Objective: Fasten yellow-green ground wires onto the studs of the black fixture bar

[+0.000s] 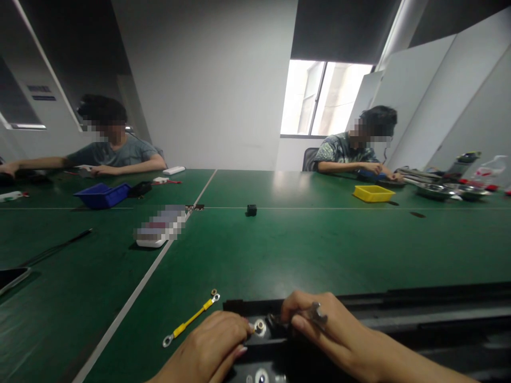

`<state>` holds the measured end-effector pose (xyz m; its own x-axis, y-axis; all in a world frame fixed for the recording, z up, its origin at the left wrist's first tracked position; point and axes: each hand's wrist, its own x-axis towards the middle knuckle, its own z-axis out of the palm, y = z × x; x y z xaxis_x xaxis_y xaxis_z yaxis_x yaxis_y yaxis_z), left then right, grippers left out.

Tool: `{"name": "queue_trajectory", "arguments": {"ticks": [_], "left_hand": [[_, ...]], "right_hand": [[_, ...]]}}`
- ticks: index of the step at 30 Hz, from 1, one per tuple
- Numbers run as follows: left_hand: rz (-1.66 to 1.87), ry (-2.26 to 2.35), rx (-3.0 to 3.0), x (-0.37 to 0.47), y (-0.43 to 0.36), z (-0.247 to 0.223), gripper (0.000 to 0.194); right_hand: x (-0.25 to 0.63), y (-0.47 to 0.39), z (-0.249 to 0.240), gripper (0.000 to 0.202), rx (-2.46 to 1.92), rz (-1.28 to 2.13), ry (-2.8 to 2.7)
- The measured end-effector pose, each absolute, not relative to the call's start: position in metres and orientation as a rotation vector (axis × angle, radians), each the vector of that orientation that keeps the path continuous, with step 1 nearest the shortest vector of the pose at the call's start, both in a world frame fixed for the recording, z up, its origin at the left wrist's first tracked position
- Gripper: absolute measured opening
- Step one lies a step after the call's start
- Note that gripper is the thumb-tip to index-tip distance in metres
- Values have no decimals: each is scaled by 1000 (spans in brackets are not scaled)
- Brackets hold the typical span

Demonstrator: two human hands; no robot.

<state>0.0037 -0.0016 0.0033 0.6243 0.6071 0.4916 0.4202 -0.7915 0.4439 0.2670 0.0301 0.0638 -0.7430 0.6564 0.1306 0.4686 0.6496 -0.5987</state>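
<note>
My right hand (331, 332) is closed around a metal open-ended wrench (318, 315), whose forked end sticks up past the fingers. Its fingertips are over a long black metal frame (403, 311) at the lower right. Beside a round metal stud with a washer (260, 327) on that frame, my left hand (217, 343) has its fingers pressed together; what they hold, if anything, is hidden. A yellow cable with ring terminals (194, 318) lies on the green table left of the frame, with a small brass nut (214, 292) at its upper end.
A white device (159, 229), a small black cube (251, 210), a blue tray (102, 196) and a yellow tray (373, 194) stand farther back on the table (303, 250). Two people (115, 154) (343, 149) sit across it. Metal bowls (435, 190) are at the right.
</note>
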Motion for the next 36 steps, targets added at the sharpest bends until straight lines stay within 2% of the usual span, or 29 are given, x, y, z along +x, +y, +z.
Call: {"name": "queue_trajectory", "arguments": {"ticks": [9, 15, 36], "left_hand": [[969, 814, 2607, 4, 2, -4, 28], [986, 802, 2592, 5, 2, -2, 27], [986, 828, 2608, 4, 1, 2, 23]], "right_hand": [[265, 29, 69, 37, -1037, 849, -2539], [267, 29, 67, 31, -1038, 889, -2519], [267, 28, 68, 33, -1071, 863, -2578]]}}
